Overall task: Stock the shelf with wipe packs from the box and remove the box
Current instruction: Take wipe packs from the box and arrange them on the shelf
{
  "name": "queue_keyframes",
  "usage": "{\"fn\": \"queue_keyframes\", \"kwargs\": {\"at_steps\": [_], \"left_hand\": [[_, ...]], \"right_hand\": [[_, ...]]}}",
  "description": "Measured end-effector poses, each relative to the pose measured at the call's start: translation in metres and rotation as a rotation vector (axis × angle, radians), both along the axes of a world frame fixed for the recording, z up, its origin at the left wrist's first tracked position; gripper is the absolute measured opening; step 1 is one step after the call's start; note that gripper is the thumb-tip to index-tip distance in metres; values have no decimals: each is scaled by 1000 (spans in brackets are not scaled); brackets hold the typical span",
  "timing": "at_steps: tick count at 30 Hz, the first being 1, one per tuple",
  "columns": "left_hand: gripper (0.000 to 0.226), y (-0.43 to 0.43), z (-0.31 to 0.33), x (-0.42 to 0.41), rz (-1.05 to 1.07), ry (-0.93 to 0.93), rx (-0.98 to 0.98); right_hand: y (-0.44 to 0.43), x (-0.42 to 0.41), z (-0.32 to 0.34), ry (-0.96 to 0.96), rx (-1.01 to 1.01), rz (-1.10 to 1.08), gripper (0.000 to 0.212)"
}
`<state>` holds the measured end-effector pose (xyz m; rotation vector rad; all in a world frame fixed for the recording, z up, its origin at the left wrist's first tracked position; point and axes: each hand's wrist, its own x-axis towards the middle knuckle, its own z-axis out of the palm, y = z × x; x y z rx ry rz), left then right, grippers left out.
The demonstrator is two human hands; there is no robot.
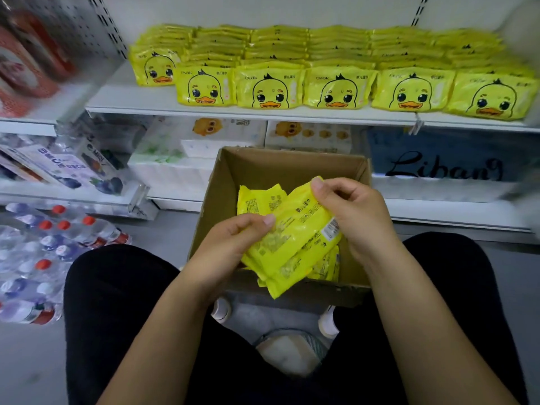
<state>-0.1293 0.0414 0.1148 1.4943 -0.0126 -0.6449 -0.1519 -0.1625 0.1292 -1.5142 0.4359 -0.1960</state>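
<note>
over the open brown cardboard box point(264, 166), the left hand point(233, 239) and right hand point(355, 217) each pinch an edge of a small stack of yellow plastic wipe packs point(295, 244), with more lying inside the box. they look light, soft and slick, so a grip across both long sides seems safest. duck-faced packs point(270, 89) on the white shelf point(117, 100) read "ckak"; blue packaging point(438, 147) below reads "libang".

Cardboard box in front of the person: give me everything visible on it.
The cardboard box is plain brown corrugated card, open-topped and upright on the grey floor between the person's knees. It is nearly empty: a few yellow wipe packs lie inside. The left hand and right hand hold a stack of packs over its opening; whether they touch the rim cannot be told.
</note>
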Motion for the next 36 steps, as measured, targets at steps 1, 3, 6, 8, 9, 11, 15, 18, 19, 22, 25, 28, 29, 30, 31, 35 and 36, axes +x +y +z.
{"fn": "queue_keyframes", "kwargs": {"at_steps": [1,3,6,8,9,11,15,18,19,22,25,28,29,30,31,35,36], "left_hand": [[52,2,-3,-1,37,32,-31],[58,3,-7,-3,112,58,-73],[68,2,-10,-4,194,-3,-49],[61,0,-10,-3,260,-52,-16],[55,-1,-8,-2,298,-68,-12],[45,-2,-6,1,340,-96,-8],[68,4,-11,9,345,-218,18],[70,8,-12,14,352,-302,50],[67,8,-11,14,361,-307,47],[56,6,-10,11,400,-238,-3],[58,-1,-14,9,387,-61,-33],[54,-7,-19,-1,291,62,-41],[51,-9,-21,-5,267,66,-45],[48,-11,-23,-10,253,58,-53],[47,-12,-25,-13,255,40,-48],[60,-12,-31,-11,332,-32,-26],[64,-11,-31,-9,362,-21,-36]], "right_hand": [[-2,1,-1,15,55,-61,17],[-6,1,-2,40,168,-130,18],[-5,0,-1,47,306,-169,14],[-2,-1,-1,49,367,-171,11],[0,-1,0,51,387,-169,11],[0,-1,-1,49,411,-179,12],[1,-3,-7,44,444,-251,11],[3,-4,-9,34,450,-279,9],[5,-4,-9,29,455,-281,9],[8,-1,-9,36,493,-278,14],[7,4,-9,76,571,-258,18],[3,5,-9,88,642,-241,28],[2,4,-9,88,664,-241,38],[1,3,-10,89,675,-245,49],[1,2,-11,101,684,-247,56],[-2,-1,-12,134,784,-188,33],[-2,-1,-12,125,803,-173,33]]}}
